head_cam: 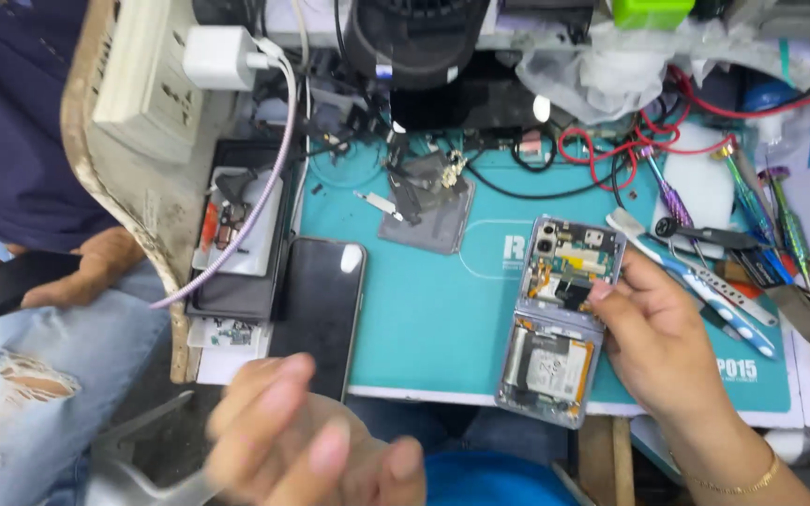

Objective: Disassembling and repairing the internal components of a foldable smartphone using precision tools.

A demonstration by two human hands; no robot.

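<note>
Right of centre on the teal rubber work mat [424,319]: an opened lilac folding phone with its back off [560,323], circuit boards and battery exposed. Right hand [658,337] gripping its right edge, fingers curled around the frame, thumb at the hinge. Left hand [307,440] blurred at lower centre, fingers loosely spread, holding nothing visible. Just left of the mat, a black slab phone lying screen-up [321,309]. Screwdrivers with coloured handles [761,211] at upper right.

matt teal rubbery mat [433,309], glossy black phone [321,309]
</note>
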